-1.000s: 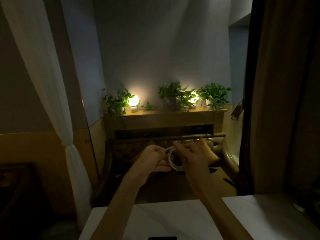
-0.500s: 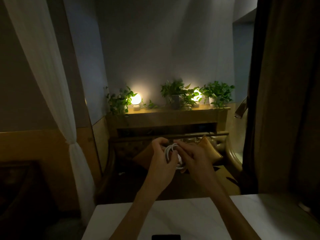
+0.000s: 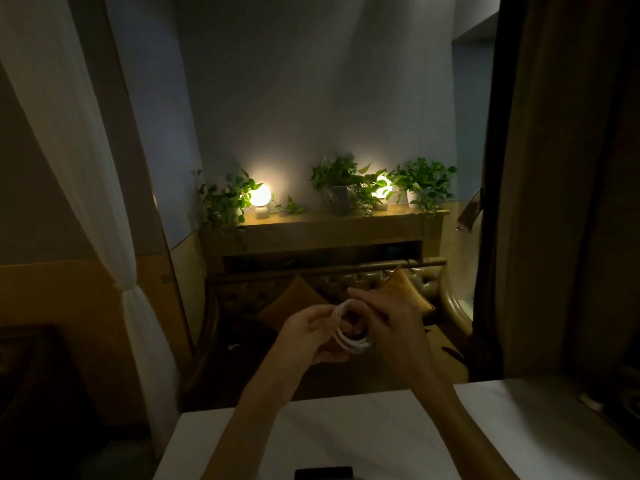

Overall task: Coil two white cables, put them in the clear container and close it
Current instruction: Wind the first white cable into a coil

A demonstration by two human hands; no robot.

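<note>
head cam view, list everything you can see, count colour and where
white cable: one, white, coiled in loops, held between both hands above the table's far edge
table: one, white top, nearest the camera
dark object: one, black, at the table's near edge, cut off by the frame
globe lamps: two, warm glow, on the wooden shelf
potted plants: three, green, along the shelf
cushions: two, tan, on the tufted bench under the shelf
curtains: one white at left, one dark at right
clear container: not visible
left hand: one, gripping the coil
right hand: one, gripping the coil
</note>
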